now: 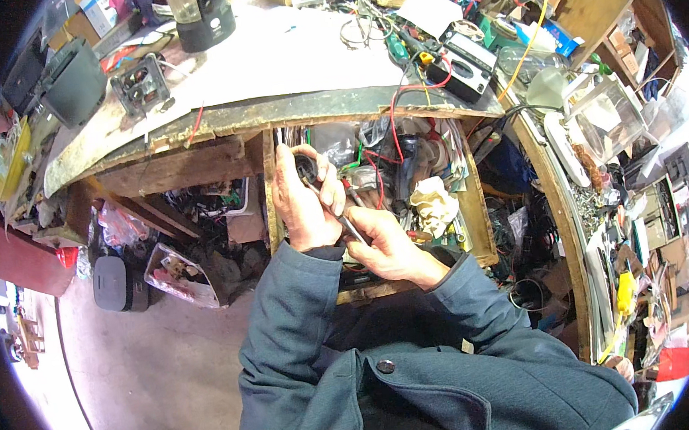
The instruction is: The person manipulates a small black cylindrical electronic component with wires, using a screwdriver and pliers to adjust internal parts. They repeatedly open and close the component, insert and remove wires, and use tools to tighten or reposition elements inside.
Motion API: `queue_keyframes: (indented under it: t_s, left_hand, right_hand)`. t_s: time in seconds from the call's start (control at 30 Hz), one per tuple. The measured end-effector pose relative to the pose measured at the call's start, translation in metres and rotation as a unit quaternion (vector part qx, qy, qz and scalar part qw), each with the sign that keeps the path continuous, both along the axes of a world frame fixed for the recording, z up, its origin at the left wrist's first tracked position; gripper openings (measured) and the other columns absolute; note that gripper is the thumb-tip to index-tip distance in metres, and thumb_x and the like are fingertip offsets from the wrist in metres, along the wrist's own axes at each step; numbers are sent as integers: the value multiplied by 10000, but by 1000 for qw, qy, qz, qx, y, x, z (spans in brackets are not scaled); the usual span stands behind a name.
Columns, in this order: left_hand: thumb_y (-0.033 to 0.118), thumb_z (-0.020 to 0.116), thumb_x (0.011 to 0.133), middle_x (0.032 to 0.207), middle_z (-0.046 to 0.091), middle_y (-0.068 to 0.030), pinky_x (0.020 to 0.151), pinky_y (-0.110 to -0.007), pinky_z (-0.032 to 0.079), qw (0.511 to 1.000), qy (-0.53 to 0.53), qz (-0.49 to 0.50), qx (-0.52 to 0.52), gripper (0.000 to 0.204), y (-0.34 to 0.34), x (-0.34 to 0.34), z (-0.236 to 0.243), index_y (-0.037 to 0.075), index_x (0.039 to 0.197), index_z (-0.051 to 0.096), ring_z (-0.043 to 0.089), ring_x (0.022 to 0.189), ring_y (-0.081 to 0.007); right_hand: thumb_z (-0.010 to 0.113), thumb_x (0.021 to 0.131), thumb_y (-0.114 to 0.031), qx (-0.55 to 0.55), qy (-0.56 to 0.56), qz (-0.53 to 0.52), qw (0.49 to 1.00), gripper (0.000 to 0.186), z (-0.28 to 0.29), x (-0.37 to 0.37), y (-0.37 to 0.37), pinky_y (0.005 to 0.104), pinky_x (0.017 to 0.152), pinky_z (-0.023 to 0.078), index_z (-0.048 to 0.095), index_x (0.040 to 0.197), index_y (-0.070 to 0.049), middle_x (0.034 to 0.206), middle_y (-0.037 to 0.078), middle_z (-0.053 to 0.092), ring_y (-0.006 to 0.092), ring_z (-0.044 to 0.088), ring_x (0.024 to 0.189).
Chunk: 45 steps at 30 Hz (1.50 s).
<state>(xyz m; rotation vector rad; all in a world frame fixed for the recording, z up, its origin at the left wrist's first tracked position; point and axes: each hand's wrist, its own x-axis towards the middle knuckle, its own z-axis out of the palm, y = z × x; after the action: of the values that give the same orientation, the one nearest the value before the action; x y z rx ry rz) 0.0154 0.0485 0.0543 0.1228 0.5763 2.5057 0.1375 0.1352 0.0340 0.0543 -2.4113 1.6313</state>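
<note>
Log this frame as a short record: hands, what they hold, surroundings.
left hand: wrapped around a small dark part, held over the open drawer
right hand: gripping a thin metal tool, tip angled up toward the dark part
drawer contents: red wires, crumpled cloth, mixed clutter
workbench: white top, meter at right, black jug at the back
clothing: blue-grey jacket sleeves

Blue-and-white box (pixel 95 10) at bench's far left; blue carton (pixel 562 38) far right.

One head-worn fisheye looks steeply down, close over the open drawer (pixel 375 189) below the workbench (pixel 286 59).
</note>
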Motion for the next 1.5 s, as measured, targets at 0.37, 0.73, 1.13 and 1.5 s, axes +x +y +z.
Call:
queue_keyframes:
  t_s: [0.37, 0.73, 1.13, 1.5]
  left_hand:
    - [481, 460, 1076, 717, 493, -21, 358, -256, 360, 999, 2, -33, 33, 388, 1, -1, -2, 118, 986, 563, 407, 456, -91]
    - [416, 447, 1090, 726, 474, 5, 449, -254, 382, 997, -35, -68, 10, 337, -2, -1, 4, 120, 979, 562, 377, 487, -78]
    - [455, 386, 1102, 711, 523, -39, 538, -283, 508, 953, 224, 125, -161, 458, -7, -1, 5, 52, 968, 557, 534, 538, -120]
    - [452, 372, 1110, 721, 560, -29, 501, -220, 399, 892, 329, 184, -250, 490, -9, -4, -4, 51, 937, 591, 552, 530, -101]
  right_hand:
    - [593, 776, -9, 121, 63, -19, 990, 177, 2, -2, 6, 441, 653, 430, 468, 897, 22, 770, 200, 430, 381, 445, 689]
    - [622, 793, -3, 188, 100, -38, 976, 200, -6, -1, 11, 433, 625, 425, 454, 901, 7, 784, 186, 425, 376, 453, 680]
    - [630, 873, -33, 26, 22, 10, 999, 94, 10, 2, 6, 319, 627, 402, 563, 924, 9, 779, 58, 478, 149, 449, 699]
    - [647, 910, -33, -180, -68, 53, 980, 91, 16, 13, 5, 234, 668, 389, 605, 988, -12, 833, -55, 523, 42, 443, 759]
